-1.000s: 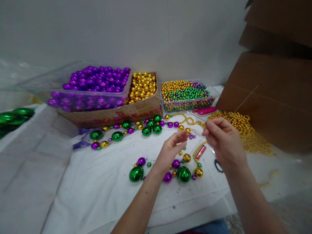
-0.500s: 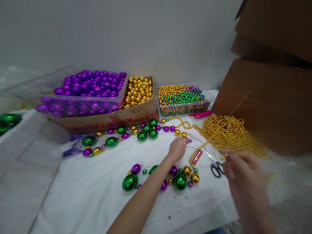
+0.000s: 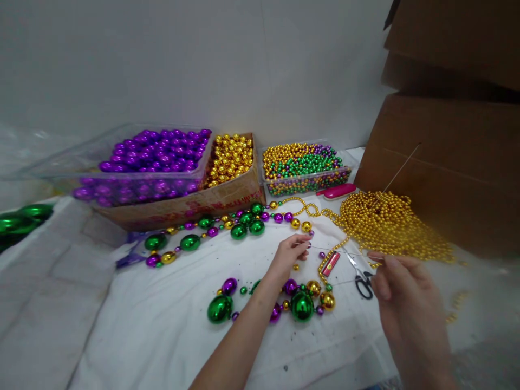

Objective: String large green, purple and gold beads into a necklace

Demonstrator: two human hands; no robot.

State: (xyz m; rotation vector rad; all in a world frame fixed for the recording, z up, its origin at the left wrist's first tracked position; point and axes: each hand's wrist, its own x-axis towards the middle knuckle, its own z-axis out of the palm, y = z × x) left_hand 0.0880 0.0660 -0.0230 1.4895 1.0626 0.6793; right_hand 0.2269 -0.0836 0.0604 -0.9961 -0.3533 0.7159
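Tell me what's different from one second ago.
The right hand has moved right and nearer the person, uncovering more of the scissors. The thread it pinches now runs across to the left hand; that hand's grip is too small to tell. One small purple bead now lies near the lighter. The gold bead pile stayed put.

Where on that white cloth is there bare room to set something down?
White cloth shows bare left of the near beads, and in front of them but for dark specks. A smaller patch lies between them and the back strand, left of the left hand. It's crowded on the right: scissors, gold heap, right hand.
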